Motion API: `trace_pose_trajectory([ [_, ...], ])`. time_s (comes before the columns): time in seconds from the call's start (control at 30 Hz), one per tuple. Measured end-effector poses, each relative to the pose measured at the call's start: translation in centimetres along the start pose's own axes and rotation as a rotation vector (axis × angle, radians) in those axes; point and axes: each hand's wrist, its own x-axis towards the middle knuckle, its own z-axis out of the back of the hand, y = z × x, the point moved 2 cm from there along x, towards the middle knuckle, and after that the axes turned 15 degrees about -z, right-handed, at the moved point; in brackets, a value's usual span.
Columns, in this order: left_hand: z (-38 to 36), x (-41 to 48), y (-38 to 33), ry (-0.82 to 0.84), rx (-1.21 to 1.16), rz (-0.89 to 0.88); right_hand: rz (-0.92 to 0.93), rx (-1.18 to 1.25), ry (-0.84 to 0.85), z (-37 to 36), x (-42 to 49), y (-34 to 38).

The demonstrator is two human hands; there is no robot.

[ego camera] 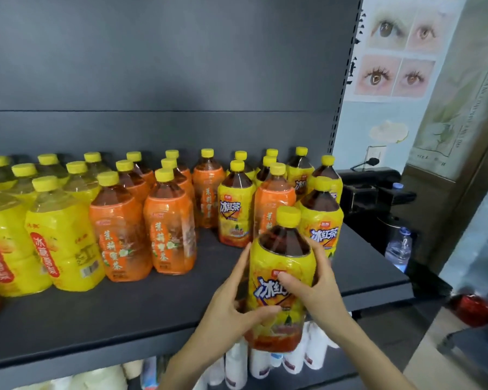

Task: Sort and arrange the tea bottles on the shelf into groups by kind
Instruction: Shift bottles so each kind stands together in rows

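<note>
Both hands hold one iced black tea bottle [281,266] with a yellow label and dark tea, raised in front of the shelf's front edge. My left hand [231,302] grips its left side, thumb across the label. My right hand [319,285] grips the right side. On the dark shelf [124,313] stand three kinds: pale yellow-labelled bottles [62,235] at the left, orange jasmine tea bottles [171,223] in the middle, and yellow iced black tea bottles [235,212] at the right. One orange bottle [273,204] stands among the right group.
The shelf's front strip and a gap between the middle and right groups are bare. White bottles [261,361] fill the shelf below. Right of the shelf stand a clear water bottle [399,249] and dark equipment [375,187].
</note>
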Motion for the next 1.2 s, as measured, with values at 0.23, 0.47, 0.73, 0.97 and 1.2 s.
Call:
trace_pose_trajectory([
  [0.23, -0.9, 5.5, 1.8, -0.124, 0.237, -0.044, -0.001, -0.12, -0.15, 8.7, -1.3, 1.5],
  [0.47, 0.4, 13.0, 3.6, -0.128, 0.742, -0.121, 0.123, -0.109, -0.438, 13.8, 0.8, 4.1],
  [0.73, -0.9, 16.2, 5.3, -0.192, 0.817, -0.111, 0.179, -0.253, -0.57, 14.8, 8.0, 2.1],
  [0.97, -1.1, 16.5, 5.5, -0.291, 0.832, -0.16, 0.096, -0.256, -0.518, 13.9, 11.7, -0.6],
  [1.2, -1.3, 16.1, 5.2, -0.43, 0.823, -0.183, 0.411, -0.502, -0.635, 9.3, 8.6, -0.3],
])
